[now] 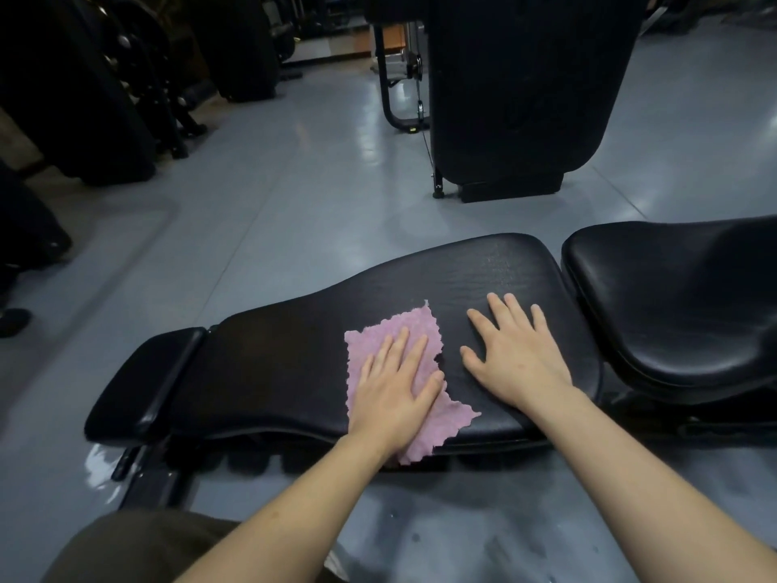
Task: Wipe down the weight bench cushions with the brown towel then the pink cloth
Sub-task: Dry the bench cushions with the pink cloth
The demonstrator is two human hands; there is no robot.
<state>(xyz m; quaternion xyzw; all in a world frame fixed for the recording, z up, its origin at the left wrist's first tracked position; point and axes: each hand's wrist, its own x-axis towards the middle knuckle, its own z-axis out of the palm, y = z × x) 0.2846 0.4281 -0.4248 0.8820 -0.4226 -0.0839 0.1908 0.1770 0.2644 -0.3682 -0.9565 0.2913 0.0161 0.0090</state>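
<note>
A black weight bench lies across the view, with a long back cushion [294,351], a seat cushion [672,305] at the right and a small head pad [147,380] at the left. The pink cloth [403,330] lies spread on the back cushion, one corner hanging over the near edge. My left hand [395,385] presses flat on the cloth with straight fingers. To its right, my right hand [513,351] rests flat on the bare cushion, fingers spread. No brown towel is in view.
The grey gym floor [273,195] surrounds the bench. A black upright machine pad [525,86] stands behind it. Dark equipment [105,98] lines the far left. My knee in olive trousers [138,549] is at the bottom left.
</note>
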